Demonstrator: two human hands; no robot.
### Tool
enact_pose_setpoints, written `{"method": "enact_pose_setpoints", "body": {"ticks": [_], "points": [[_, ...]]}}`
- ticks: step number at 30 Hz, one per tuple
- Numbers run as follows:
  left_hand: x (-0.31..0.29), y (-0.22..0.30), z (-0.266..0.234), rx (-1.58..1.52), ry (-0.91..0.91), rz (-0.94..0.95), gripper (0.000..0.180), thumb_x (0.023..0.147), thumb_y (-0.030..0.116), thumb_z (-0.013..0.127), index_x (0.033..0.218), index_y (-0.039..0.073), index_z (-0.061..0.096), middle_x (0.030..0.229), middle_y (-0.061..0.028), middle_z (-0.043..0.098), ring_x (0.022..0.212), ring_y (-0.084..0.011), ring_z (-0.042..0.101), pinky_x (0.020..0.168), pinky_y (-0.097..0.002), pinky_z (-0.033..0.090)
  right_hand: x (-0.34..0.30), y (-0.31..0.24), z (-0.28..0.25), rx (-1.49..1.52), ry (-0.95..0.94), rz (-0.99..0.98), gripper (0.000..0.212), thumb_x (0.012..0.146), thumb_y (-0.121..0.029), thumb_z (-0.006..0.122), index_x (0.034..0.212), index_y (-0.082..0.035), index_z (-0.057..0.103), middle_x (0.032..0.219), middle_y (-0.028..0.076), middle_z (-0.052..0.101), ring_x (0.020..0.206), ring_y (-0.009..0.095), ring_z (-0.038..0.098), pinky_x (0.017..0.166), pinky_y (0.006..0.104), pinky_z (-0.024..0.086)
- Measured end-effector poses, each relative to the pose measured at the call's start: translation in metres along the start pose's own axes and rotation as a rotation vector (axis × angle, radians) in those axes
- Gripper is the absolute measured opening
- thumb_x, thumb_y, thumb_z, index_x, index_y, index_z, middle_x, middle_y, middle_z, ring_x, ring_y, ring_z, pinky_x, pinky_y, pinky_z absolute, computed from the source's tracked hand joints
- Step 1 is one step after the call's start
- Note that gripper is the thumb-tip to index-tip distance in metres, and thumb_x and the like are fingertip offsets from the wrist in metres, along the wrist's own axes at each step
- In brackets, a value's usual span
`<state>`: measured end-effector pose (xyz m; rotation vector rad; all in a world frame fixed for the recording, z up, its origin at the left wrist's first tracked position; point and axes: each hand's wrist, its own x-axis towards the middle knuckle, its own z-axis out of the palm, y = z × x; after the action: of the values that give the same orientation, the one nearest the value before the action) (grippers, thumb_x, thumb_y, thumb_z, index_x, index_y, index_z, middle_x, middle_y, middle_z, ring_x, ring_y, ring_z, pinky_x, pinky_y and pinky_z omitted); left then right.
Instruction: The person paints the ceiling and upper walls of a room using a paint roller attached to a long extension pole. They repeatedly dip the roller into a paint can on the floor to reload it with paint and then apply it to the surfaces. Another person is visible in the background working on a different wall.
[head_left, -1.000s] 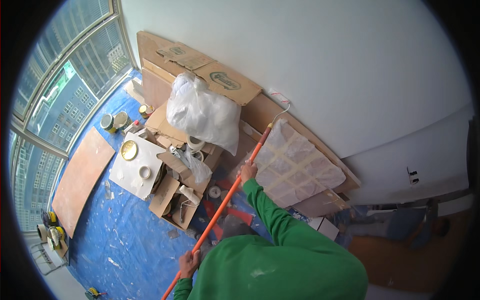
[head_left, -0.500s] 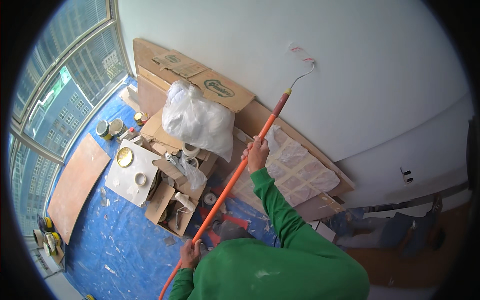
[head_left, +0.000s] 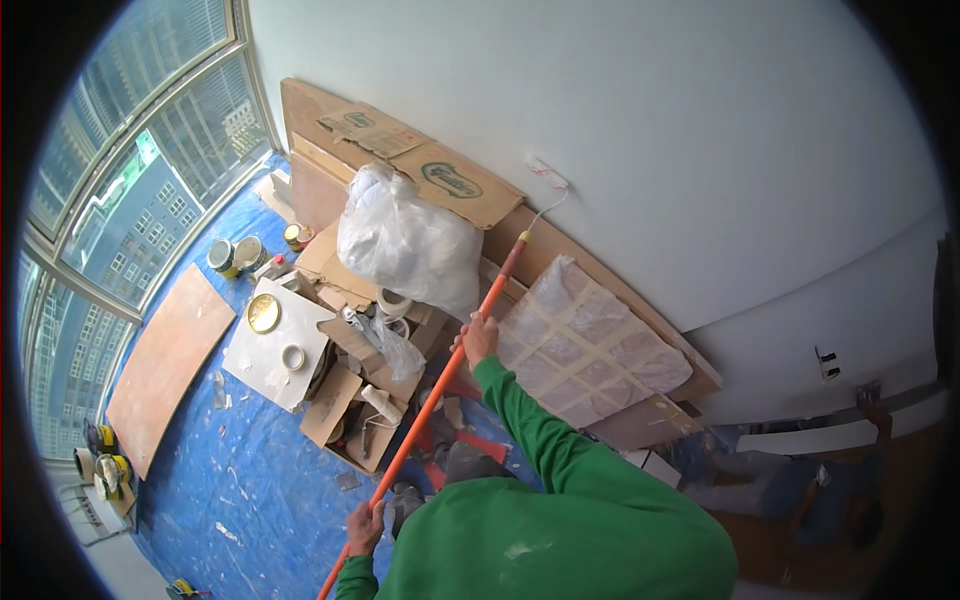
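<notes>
The bag (head_left: 410,245) is lying left of my pole (head_left: 428,405), the panel (head_left: 590,345) sitting right, the wall (head_left: 700,150) standing behind both; the tape roll (head_left: 293,366) is lying on the board (head_left: 255,355).

My shirt (head_left: 560,525) is green with a pale smear. My pole (head_left: 425,413) is orange, reddish-brown toward its far end, and the roller (head_left: 546,172) is white with reddish streaks. The far wall (head_left: 720,130) is pale bluish-white. At left, the board (head_left: 170,370) is pinkish tan and the tarp (head_left: 195,505) blue, flecked white. Cream strips make a grid over the right, whitish panel (head_left: 560,318). The far cardboard (head_left: 492,206) is brown with green print.
</notes>
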<state>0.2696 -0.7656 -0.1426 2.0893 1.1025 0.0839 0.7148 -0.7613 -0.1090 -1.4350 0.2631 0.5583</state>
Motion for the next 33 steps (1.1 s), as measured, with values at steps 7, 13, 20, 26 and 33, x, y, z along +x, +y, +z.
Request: {"method": "enact_pose_setpoints", "body": {"ticks": [7,13,20,26,33], "points": [[0.03,0.011,-0.008,-0.041,0.085,0.059,0.042,0.084,0.034,0.065,0.063,0.002,0.049,0.055,-0.0217,0.05,0.052,-0.0418,0.049,0.048,-0.0464,0.037,-0.012,-0.052,0.017,-0.014,-0.003,-0.129,0.024,0.098,-0.026,0.039,0.1,-0.002,0.04,0.067,0.006,0.047,0.043,0.017,0.05,0.036,0.0351,0.048],[0.049,0.044,-0.019,-0.119,0.065,0.086,0.041,0.083,0.031,0.067,0.063,0.001,0.049,0.055,-0.0219,0.05,0.052,-0.0418,0.05,0.048,-0.0445,0.035,-0.031,-0.114,0.025,0.063,-0.067,-0.234,0.023,0.099,-0.025,0.04,0.1,-0.002,0.041,0.066,0.005,0.047,0.043,0.016,0.049,0.037,0.0343,0.049],[0.025,-0.001,-0.007,-0.108,0.035,0.067,0.041,0.084,0.031,0.066,0.062,0.0,0.049,0.051,-0.0149,0.042,0.047,-0.026,0.042,0.045,-0.0397,0.032,0.0,-0.036,0.02,-0.02,-0.005,-0.042,0.025,0.097,-0.024,0.043,0.103,-0.001,0.041,0.063,0.008,0.049,0.04,0.019,0.052,0.036,0.0374,0.05],[-0.004,0.029,-0.055,-0.14,-0.088,-0.109,0.044,0.089,0.044,0.055,0.088,0.001,0.065,0.078,-0.0281,0.059,0.071,-0.0459,0.055,0.058,-0.0481,0.04,-0.029,-0.024,0.028,0.159,-0.173,-0.033,0.027,0.096,-0.026,0.043,0.102,-0.001,0.04,0.064,0.009,0.051,0.041,0.022,0.053,0.039,0.0389,0.05],[-0.007,-0.015,-0.071,-0.335,-0.078,-0.138,0.047,0.088,0.046,0.059,0.086,-0.001,0.065,0.065,-0.0098,0.055,0.063,-0.0192,0.049,0.056,-0.039,0.04,-0.138,-0.057,0.062,0.149,-0.473,-0.173,0.028,0.099,-0.026,0.038,0.106,0.0,0.042,0.077,0.011,0.058,0.058,0.021,0.061,0.058,0.0328,0.053]]}}
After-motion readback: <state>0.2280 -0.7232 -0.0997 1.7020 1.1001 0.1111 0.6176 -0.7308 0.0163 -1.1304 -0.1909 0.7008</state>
